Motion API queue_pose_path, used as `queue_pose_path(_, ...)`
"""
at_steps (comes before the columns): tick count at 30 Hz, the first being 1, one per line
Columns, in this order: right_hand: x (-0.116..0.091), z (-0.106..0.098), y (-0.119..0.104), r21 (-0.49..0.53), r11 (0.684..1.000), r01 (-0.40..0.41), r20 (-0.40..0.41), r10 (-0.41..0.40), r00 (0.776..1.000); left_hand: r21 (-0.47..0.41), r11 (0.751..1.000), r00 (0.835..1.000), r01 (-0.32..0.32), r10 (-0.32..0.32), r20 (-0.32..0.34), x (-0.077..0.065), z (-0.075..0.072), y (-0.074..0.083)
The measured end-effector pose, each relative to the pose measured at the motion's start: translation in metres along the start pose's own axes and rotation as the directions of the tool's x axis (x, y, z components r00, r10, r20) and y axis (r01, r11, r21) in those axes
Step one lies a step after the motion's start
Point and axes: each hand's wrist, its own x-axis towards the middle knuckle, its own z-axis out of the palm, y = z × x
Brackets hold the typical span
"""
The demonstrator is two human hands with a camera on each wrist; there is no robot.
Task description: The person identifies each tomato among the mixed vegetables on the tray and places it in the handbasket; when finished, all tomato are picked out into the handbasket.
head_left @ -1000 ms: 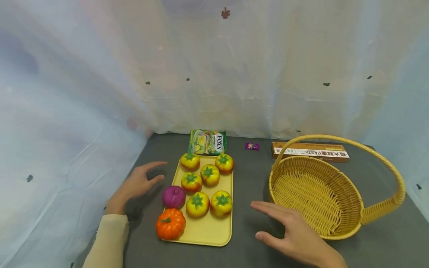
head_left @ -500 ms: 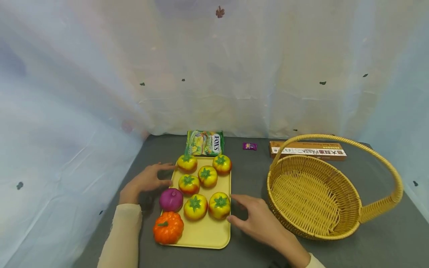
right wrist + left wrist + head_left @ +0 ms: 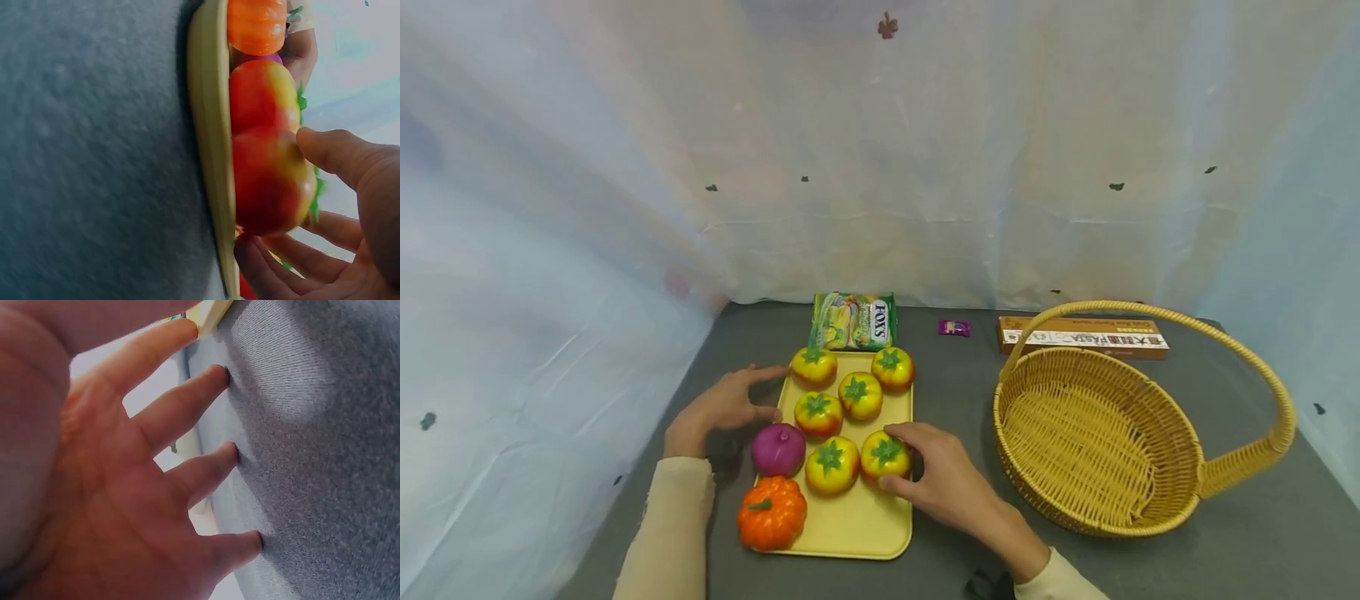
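In the head view a yellow tray point(image 3: 880, 521) bears several yellow-and-red persimmons with green leafy tops, such as the middle one point(image 3: 861, 395). My right hand point(image 3: 946, 479) reaches over the tray's right rim and holds the front-right persimmon point(image 3: 883, 454) between thumb and fingers. Seen from the right wrist, the thumb presses one side of that persimmon point(image 3: 272, 187) and the fingers lie round the other. My left hand point(image 3: 724, 406) rests beside the tray's left rim. The left wrist view shows its spread fingers point(image 3: 181, 409) with tips down at the grey cloth, one right at the tray.
A purple onion-like vegetable point(image 3: 778, 450) and an orange pumpkin point(image 3: 772, 514) sit along the tray's left side. Behind stand a green Fox's packet point(image 3: 853, 322), a small purple packet point(image 3: 954, 327) and a pasta box point(image 3: 1082, 337). A wicker basket point(image 3: 1093, 442) with a tall handle is at right.
My right hand has moved left from beside the basket onto the front-right persimmon. My left hand has come right, up to the tray's edge. The view has shifted slightly.
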Motion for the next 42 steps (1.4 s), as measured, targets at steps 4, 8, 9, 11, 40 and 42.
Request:
queue_pose_path(4, 0.0, 0.004, 0.001, 0.013, 1.0, -0.009, 0.012, 0.009, 1.0, 0.015, 0.999, 1.0, 0.028, -0.028, -0.008, 0.001, 0.0, 0.0)
queue_pose_path(8, -0.001, 0.006, 0.002, 0.033, 0.999, -0.043, 0.004, 0.043, 0.999, 0.022, 0.999, 0.999, 0.045, -0.044, -0.012, 0.002, 0.0, 0.001)
queue_pose_path(9, -0.001, 0.006, 0.002, 0.034, 0.998, -0.046, 0.003, 0.046, 0.999, 0.022, 0.999, 0.999, 0.049, -0.049, -0.011, 0.002, 0.0, 0.001)
queue_pose_path(11, -0.001, 0.005, 0.002, 0.037, 0.998, -0.049, 0.008, 0.049, 0.999, 0.016, 0.998, 0.998, 0.057, -0.057, -0.009, 0.002, 0.0, 0.002)
queue_pose_path(40, -0.077, -0.158, 0.021, 0.142, 0.988, 0.063, -0.229, -0.029, 0.973, -0.016, 0.997, 0.997, 0.079, -0.079, 0.01, 0.001, -0.001, 0.004)
queue_pose_path(42, -0.08, -0.162, 0.026, 0.118, 0.992, 0.044, -0.226, -0.017, 0.974, -0.018, 0.997, 0.997, 0.08, -0.079, 0.009, 0.001, -0.001, 0.004)
